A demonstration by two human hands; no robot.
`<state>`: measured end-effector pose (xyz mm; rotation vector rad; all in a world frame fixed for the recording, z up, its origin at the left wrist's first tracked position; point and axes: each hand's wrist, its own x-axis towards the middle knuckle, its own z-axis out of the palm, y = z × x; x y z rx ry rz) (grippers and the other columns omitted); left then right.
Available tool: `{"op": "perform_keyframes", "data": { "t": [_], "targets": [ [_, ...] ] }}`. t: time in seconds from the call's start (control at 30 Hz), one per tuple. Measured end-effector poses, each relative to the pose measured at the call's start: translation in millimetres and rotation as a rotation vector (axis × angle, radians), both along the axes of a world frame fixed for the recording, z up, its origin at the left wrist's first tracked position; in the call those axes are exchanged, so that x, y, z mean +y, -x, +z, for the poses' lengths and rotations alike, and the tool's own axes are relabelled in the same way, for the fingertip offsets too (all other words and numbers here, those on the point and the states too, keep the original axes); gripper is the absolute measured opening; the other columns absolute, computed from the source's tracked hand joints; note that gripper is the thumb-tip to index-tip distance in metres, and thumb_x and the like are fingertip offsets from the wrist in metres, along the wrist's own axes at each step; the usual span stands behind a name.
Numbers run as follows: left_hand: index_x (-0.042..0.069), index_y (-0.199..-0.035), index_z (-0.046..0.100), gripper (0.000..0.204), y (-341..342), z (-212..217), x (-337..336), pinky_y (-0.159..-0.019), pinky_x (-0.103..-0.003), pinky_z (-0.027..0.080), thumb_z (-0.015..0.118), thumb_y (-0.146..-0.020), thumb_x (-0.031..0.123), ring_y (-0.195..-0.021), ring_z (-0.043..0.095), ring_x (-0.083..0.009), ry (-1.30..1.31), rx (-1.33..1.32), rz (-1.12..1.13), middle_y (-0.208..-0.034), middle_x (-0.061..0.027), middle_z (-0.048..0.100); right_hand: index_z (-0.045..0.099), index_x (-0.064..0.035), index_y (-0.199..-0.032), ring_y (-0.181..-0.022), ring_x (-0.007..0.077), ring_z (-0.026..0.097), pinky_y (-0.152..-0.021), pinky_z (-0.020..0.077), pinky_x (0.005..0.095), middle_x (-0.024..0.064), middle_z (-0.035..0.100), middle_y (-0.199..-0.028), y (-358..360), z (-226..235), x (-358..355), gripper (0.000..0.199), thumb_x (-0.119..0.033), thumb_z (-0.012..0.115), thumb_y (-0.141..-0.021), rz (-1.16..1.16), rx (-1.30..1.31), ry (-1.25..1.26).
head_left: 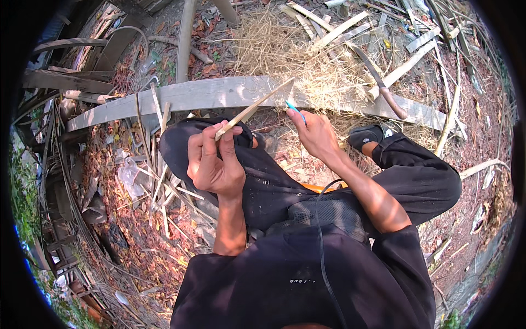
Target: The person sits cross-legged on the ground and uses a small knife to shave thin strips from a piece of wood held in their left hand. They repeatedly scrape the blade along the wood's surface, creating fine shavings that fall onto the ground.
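My left hand (218, 159) pinches the lower end of a pale split-wood strip (257, 104), its fingers closed. The strip slants up and to the right, and its far end passes in front of a grey plank (213, 93). To the right of the strip, my right hand (315, 134) is closed on a thin blue object (295, 111). Only a narrow blue length shows past the thumb, so its kind is hidden. The blue tip is apart from the strip, close to its right side.
Wood shavings (329, 82) lie heaped over the plank. A curved dark-handled tool (381, 82) rests at the right among split pieces. Several thin sticks (164, 192) lean beside my left knee. A black cable (319, 236) runs down my shirt. Dry leaves cover the ground.
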<state>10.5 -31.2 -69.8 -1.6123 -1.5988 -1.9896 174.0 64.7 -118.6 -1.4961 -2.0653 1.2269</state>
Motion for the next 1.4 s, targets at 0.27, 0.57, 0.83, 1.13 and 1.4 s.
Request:
{"op": "perform_keyframes", "data": {
  "t": [0.27, 0.57, 0.83, 1.13, 1.4],
  "targets": [
    [-0.013, -0.111, 0.062, 0.02, 5, 0, 0, -0.063, -0.028, 0.056, 0.056, -0.091, -0.012, -0.072, 0.068, -0.0232, -0.047, 0.03, 0.036, -0.091, -0.0144, 0.059, 0.064, 0.0007, -0.074, -0.06, 0.0422, 0.062, -0.058, 0.049, 0.047, 0.0234, 0.056, -0.056, 16, -18, -9, 0.053, -0.045, 0.053, -0.097, 0.065, 0.093, -0.224],
    [-0.009, -0.117, 0.062, 0.027, 10, 1, -4, -0.065, -0.031, 0.059, 0.057, -0.091, -0.012, -0.073, 0.068, -0.023, 0.013, 0.076, 0.037, -0.091, -0.0151, 0.059, 0.065, 0.0031, -0.076, -0.056, 0.0425, 0.06, -0.055, 0.0484, 0.0477, 0.0227, 0.055, -0.053, 20, 25, -23, 0.055, -0.045, 0.052, -0.098, 0.107, 0.111, -0.304],
    [-0.012, -0.11, 0.064, 0.021, 6, 0, -3, -0.062, -0.029, 0.058, 0.06, -0.089, -0.011, -0.073, 0.07, -0.0234, -0.014, 0.017, 0.058, -0.09, -0.0142, 0.061, 0.068, 0.0035, -0.083, -0.064, 0.0474, 0.062, -0.058, 0.05, 0.052, 0.0278, 0.059, -0.061, 25, 57, -45, 0.058, -0.05, 0.05, -0.097, 0.129, 0.148, -0.161],
    [-0.011, -0.109, 0.065, 0.022, 4, 0, -6, -0.065, -0.029, 0.058, 0.062, -0.088, -0.011, -0.073, 0.07, -0.0224, 0.012, 0.013, 0.031, -0.091, -0.0144, 0.061, 0.065, 0.0035, -0.075, -0.062, 0.0484, 0.06, -0.06, 0.0482, 0.0514, 0.0271, 0.057, -0.058, 7, 43, -32, 0.063, -0.051, 0.045, -0.099, 0.069, 0.109, -0.153],
    [-0.009, -0.114, 0.064, 0.024, 6, 1, -9, -0.065, -0.03, 0.058, 0.059, -0.09, -0.01, -0.071, 0.069, -0.0222, 0.006, 0.045, 0.054, -0.091, -0.0139, 0.059, 0.068, 0.0035, -0.078, -0.056, 0.0394, 0.063, -0.058, 0.0513, 0.046, 0.0211, 0.06, -0.055, -1, -12, 8, 0.064, -0.052, 0.045, -0.099, 0.008, -0.044, -0.066]
  ]
}}
